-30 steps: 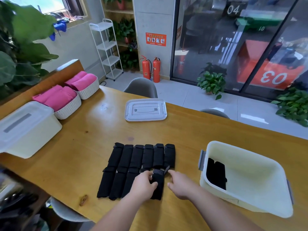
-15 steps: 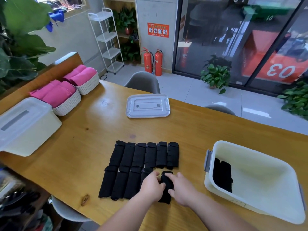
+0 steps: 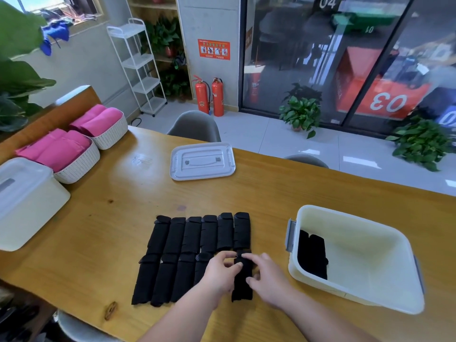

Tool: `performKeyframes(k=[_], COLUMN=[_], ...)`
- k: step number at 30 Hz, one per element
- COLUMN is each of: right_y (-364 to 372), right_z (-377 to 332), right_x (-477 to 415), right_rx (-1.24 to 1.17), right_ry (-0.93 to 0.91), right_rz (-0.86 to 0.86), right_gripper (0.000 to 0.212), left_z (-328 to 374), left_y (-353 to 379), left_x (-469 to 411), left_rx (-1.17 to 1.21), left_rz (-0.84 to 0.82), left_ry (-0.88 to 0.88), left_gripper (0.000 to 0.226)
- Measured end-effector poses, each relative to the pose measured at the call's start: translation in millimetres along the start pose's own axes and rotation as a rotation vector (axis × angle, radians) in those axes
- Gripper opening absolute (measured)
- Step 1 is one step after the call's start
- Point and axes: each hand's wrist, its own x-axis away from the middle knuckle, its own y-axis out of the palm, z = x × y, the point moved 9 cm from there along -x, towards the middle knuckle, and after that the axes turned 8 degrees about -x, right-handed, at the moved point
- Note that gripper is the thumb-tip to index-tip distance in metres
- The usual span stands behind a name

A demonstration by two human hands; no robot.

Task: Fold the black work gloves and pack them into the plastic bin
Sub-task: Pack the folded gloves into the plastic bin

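Observation:
Several black work gloves (image 3: 197,236) lie side by side in two rows on the wooden table (image 3: 103,218). At the right end of the near row, one black glove (image 3: 243,277) sits between my hands. My left hand (image 3: 220,271) pinches its left edge and my right hand (image 3: 266,275) pinches its top and right edge. To the right stands the cream plastic bin (image 3: 370,245), open, with folded black gloves (image 3: 312,257) lying against its left wall.
The bin's grey lid (image 3: 202,161) lies flat at the table's far side. Two white baskets of pink cloth (image 3: 74,149) and a closed white box (image 3: 24,201) stand at the left. Grey chairs (image 3: 195,125) sit beyond the table.
The glove between my hands has been folded over and now lies longer and flatter on the table. Both hands have shifted slightly along it; the camera has tilted a little.

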Motion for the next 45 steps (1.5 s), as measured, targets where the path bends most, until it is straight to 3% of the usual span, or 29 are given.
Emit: performKeyframes(k=[5, 13, 20, 26, 34, 39, 42, 45], right_y=[-31.0, -82.7, -144.9, -172.7, -210.9, -226.8, -233.1, -240.9], right_z=[-23.6, -55.3, -58.3, -44.6, -15.6, 11.0, 35.0, 63.5], right_x=[14.8, 34.7, 52.7, 61.5, 90.8, 103.6, 107.0, 110.8], right_rx=[-0.067, -0.125, -0.396, -0.852, -0.865, -0.826, -0.811, -0.801], right_ry=[-0.069, -0.184, -0.199, -0.164, -0.196, -0.174, -0.133, -0.077], right_rz=[0.069, 0.183, 0.325, 0.168, 0.288, 0.345, 0.375, 0.412], right_gripper=[0.061, 0.059, 0.064, 0.054, 0.068, 0.065, 0.062, 0.058], left_z=[33.6, 98.1, 153.5, 198.6, 221.9, 224.1, 221.4, 220.6], left_y=[-7.2, -6.3, 8.8, 38.8, 96.8, 132.6, 146.2, 139.8], left_x=[11.3, 23.5, 37.3, 50.0, 51.2, 43.5, 35.8, 24.2], left_rx=[0.139, 0.151, 0.253, 0.221, 0.171, 0.147, 0.042, -0.417], left_rz=[0.003, -0.021, -0.09, -0.167, -0.249, -0.299, -0.276, -0.036], left_ry=[0.073, 0.203, 0.275, 0.361, 0.373, 0.346, 0.373, 0.559], left_gripper=[0.022, 0.024, 0.027, 0.028, 0.031, 0.031, 0.029, 0.029])
